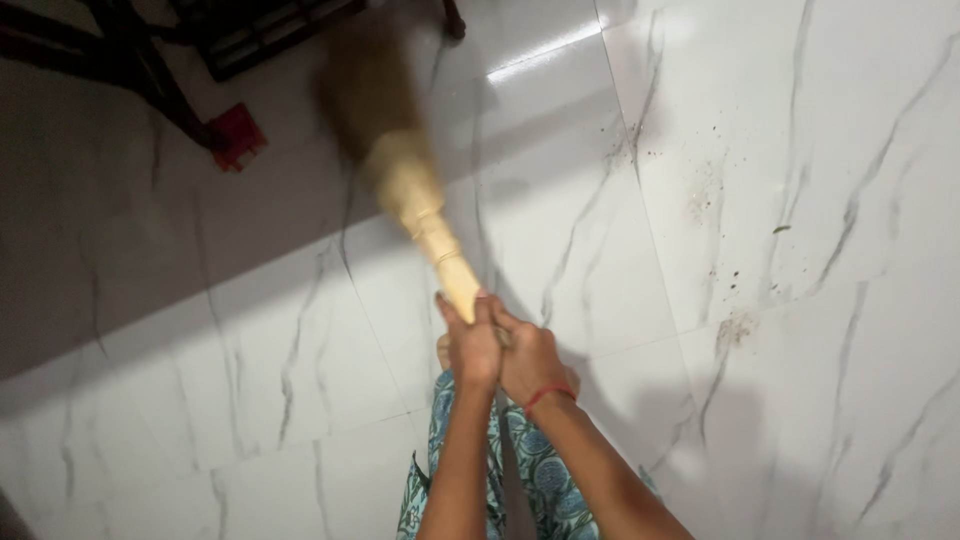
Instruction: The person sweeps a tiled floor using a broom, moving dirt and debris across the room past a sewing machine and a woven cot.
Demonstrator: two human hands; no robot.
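Head view, looking down. A broom [405,180] is gripped by both hands at the lower end of its pale handle, just below frame centre. The left hand [470,345] is closed around the handle, and the right hand [530,360], likewise closed on it, is pressed against the left from the 3 o'clock side; a red thread [550,393] is worn at the right wrist. From the hands the handle is directed toward 11 o'clock, where the brownish bristle head, blurred, is seen over the floor [250,340] of white, grey-veined marble tiles. Beyond the bristles, at 10 o'clock, a small red object [237,135] is seen beside the dark legs of a piece of furniture [150,60]; contact between them cannot be told. Scattered specks of dirt [705,195] are spread on the tiles at 3 o'clock of the handle, well apart from the bristles. Blue-green patterned clothing [545,480] is visible under the forearms at 6 o'clock
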